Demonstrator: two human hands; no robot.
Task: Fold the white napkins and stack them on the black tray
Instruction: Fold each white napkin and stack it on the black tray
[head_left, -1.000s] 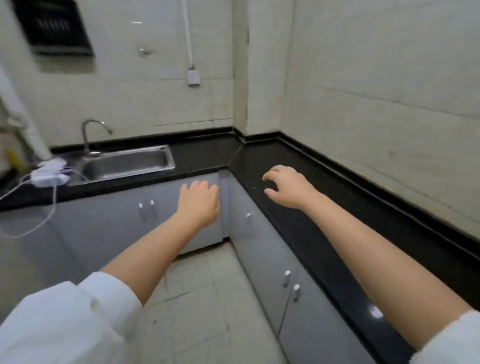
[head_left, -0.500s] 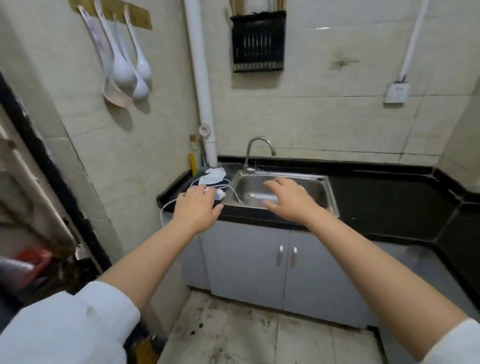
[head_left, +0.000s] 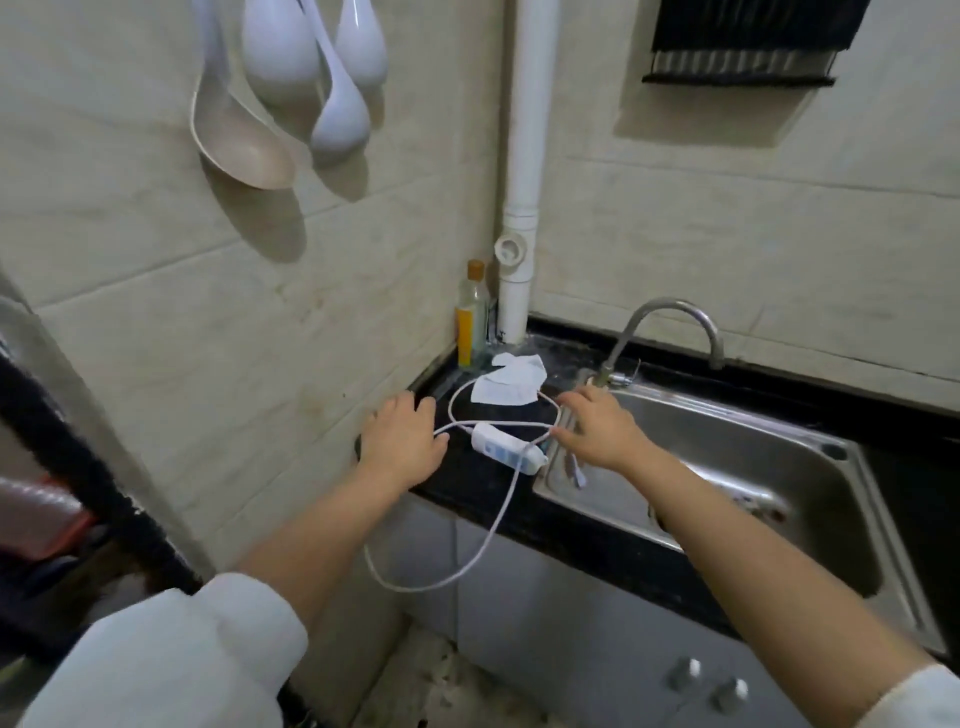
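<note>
A crumpled white napkin (head_left: 511, 383) lies on the black counter (head_left: 480, 486) in the far left corner, just left of the sink. My left hand (head_left: 402, 444) hovers palm down over the counter's left end, fingers apart, holding nothing. My right hand (head_left: 597, 428) reaches over the sink's left rim, fingers spread, a little below and right of the napkin, not touching it. No black tray is in view.
A white power strip (head_left: 509, 455) with a looping white cord (head_left: 441, 571) lies between my hands. A steel sink (head_left: 737, 478) and tap (head_left: 665, 332) are on the right. An oil bottle (head_left: 471, 322) and a white pipe (head_left: 519, 208) stand in the corner. Ladles (head_left: 291, 104) hang above.
My view has swung left from the counter corner to the sink and moved closer. Both hands have come forward and down over the counter beside the power strip.
</note>
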